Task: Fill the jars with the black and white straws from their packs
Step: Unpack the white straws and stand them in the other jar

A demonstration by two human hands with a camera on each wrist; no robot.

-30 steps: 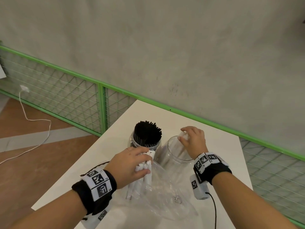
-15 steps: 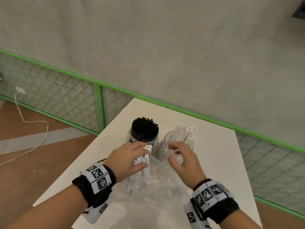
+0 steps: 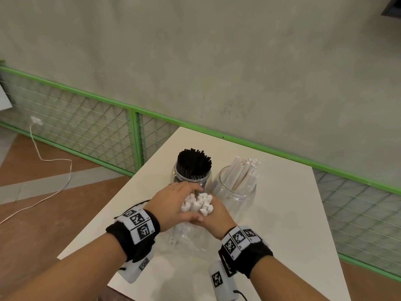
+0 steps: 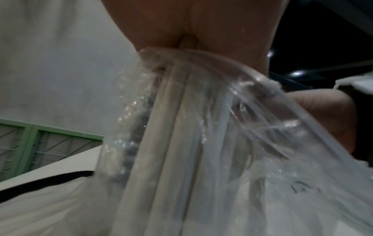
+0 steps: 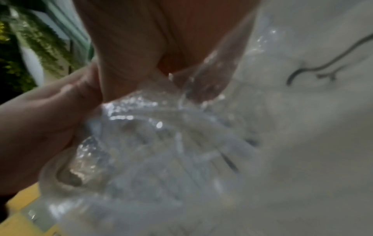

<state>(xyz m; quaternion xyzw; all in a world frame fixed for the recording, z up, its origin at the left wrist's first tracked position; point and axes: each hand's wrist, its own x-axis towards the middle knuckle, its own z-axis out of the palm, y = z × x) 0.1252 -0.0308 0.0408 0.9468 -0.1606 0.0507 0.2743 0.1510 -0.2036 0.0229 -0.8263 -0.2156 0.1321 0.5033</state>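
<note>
Two clear jars stand at the table's far side: the left jar (image 3: 191,181) is packed with black straws (image 3: 193,162), the right jar (image 3: 236,193) holds a leaning bunch of white straws (image 3: 243,172). In front of them both hands clasp an upright bundle of white straws (image 3: 198,204) that sticks out of a clear plastic pack (image 3: 188,240). My left hand (image 3: 173,203) wraps it from the left, my right hand (image 3: 213,217) from the right. In the left wrist view the straws (image 4: 167,127) run down inside the crumpled pack (image 4: 252,143). The right wrist view shows the blurred pack (image 5: 161,143).
The white table (image 3: 282,235) is small, with edges close on the left and right. A green-framed mesh fence (image 3: 86,124) runs behind it below a grey wall. A white cable (image 3: 54,170) lies on the wooden floor at left.
My right hand left the right jar, where a bunch of white straws now stands, and came back to clasp the bundle in the pack beside my left hand.
</note>
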